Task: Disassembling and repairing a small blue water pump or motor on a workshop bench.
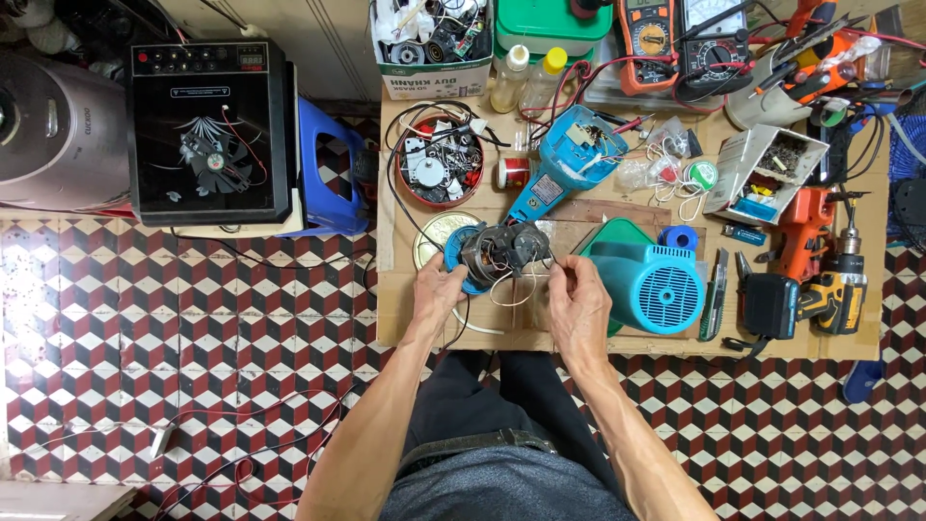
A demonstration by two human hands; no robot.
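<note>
A small electric motor (503,249) with copper windings sits in a blue round housing part (453,260) on the low wooden table (405,318). My left hand (439,287) grips the blue housing at its left side. My right hand (577,299) is to the right of the motor and pinches thin wires (555,262) that run from it. Whitish wire loops (511,294) lie between the two hands. A blue handle-shaped casing half (569,159) lies just behind the motor.
A teal vented casing (648,280) lies right of my right hand. A cordless drill (830,280), multimeters (675,39), a red tin of parts (439,164), bottles and boxes crowd the table. A black induction cooker (210,130) rests on a blue stool (328,174) at left. Cables trail over the patterned floor.
</note>
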